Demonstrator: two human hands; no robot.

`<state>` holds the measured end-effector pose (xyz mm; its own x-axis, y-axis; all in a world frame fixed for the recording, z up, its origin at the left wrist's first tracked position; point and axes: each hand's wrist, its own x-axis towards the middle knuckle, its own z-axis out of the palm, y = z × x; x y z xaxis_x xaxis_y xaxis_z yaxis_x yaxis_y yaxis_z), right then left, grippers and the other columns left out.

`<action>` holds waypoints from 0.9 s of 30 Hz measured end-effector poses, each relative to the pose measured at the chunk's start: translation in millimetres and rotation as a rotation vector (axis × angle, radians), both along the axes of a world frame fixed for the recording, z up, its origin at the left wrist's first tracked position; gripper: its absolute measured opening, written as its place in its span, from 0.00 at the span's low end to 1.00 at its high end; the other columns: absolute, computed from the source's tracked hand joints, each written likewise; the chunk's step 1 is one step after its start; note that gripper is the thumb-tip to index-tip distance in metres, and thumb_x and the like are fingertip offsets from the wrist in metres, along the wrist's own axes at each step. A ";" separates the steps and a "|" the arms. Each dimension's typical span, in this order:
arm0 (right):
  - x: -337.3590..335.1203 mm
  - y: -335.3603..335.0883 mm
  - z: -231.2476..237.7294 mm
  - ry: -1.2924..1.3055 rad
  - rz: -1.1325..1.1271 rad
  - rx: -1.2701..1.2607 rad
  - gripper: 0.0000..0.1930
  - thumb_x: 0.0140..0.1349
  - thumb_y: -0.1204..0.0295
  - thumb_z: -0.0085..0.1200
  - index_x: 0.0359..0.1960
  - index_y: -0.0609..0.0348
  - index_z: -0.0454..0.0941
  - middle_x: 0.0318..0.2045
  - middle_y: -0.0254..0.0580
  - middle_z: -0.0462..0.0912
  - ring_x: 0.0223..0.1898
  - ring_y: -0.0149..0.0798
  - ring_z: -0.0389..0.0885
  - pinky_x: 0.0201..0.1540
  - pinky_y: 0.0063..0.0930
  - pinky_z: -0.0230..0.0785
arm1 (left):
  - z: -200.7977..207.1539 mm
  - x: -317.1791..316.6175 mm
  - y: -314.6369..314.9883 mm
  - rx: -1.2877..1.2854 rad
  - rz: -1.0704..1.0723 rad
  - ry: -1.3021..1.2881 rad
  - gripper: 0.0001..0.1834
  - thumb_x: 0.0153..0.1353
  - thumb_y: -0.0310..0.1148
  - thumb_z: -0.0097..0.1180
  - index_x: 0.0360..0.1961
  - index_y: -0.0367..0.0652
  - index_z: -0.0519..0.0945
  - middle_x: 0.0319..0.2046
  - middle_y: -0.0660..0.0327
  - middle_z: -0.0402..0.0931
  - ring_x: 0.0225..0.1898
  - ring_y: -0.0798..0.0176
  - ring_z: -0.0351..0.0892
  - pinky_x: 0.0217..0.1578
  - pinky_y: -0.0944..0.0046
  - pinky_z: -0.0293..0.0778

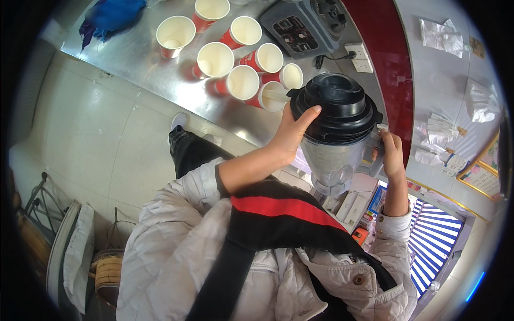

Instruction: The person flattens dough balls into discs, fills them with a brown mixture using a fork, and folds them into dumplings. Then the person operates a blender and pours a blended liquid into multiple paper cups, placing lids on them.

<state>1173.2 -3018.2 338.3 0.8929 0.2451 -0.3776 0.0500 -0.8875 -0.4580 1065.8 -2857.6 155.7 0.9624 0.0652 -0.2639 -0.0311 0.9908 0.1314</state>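
A clear blender jug [331, 160] with a wide black lid [342, 104] is held up in front of me at the counter's near edge. My left hand [292, 128] grips the lid's left side, thumb lying on top and the other fingers mostly hidden. Around the handle at the jug's right side, my right hand [392, 152] is closed. Beside the lid's left edge stands a red and white paper cup [265, 100]. A pale streak crosses this cup's mouth toward the lid; I cannot tell whether it is liquid. Several similar paper cups [215, 60] stand upright close by.
A grey blender base [300, 29] sits at the back of the steel counter [144, 69]. Its black cable reaches a wall socket [360, 56]. Blue cloth [115, 16] lies at the far left. Below left, a wooden bucket [110, 273] stands on the tiled floor.
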 end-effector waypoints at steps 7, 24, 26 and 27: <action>-1.2 5.0 0.3 0.003 -0.001 -0.010 0.20 0.65 0.61 0.38 0.20 0.63 0.70 0.12 0.39 0.71 0.13 0.30 0.68 0.20 0.23 0.60 | -3.9 2.8 -1.9 -0.014 -0.018 0.012 0.33 0.57 0.43 0.58 0.60 0.48 0.58 0.56 0.63 0.63 0.59 0.64 0.61 0.58 0.58 0.58; 1.5 9.0 -2.4 0.029 -0.031 -0.034 0.23 0.66 0.63 0.37 0.16 0.64 0.70 0.12 0.38 0.71 0.14 0.29 0.67 0.23 0.22 0.59 | -11.3 4.9 -5.7 -0.004 -0.022 0.012 0.33 0.57 0.44 0.59 0.60 0.49 0.59 0.56 0.63 0.63 0.59 0.63 0.60 0.58 0.56 0.57; 1.4 9.1 -1.8 0.026 -0.031 -0.036 0.23 0.66 0.63 0.37 0.16 0.64 0.70 0.12 0.38 0.71 0.14 0.29 0.67 0.23 0.22 0.59 | -11.1 5.2 -5.9 -0.006 -0.022 0.007 0.33 0.57 0.44 0.59 0.60 0.49 0.59 0.57 0.63 0.63 0.60 0.63 0.59 0.58 0.55 0.57; 1.2 9.2 -1.4 0.026 -0.030 -0.040 0.23 0.66 0.63 0.37 0.16 0.64 0.70 0.12 0.38 0.71 0.14 0.29 0.67 0.23 0.22 0.59 | -11.0 5.3 -6.0 -0.007 -0.021 0.008 0.33 0.57 0.44 0.59 0.60 0.49 0.59 0.57 0.63 0.63 0.60 0.63 0.59 0.58 0.55 0.57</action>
<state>1174.5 -3009.0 336.9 0.8895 0.2027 -0.4095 0.0116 -0.9060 -0.4231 1071.0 -2863.5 144.8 0.9613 0.0431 -0.2720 -0.0092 0.9921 0.1247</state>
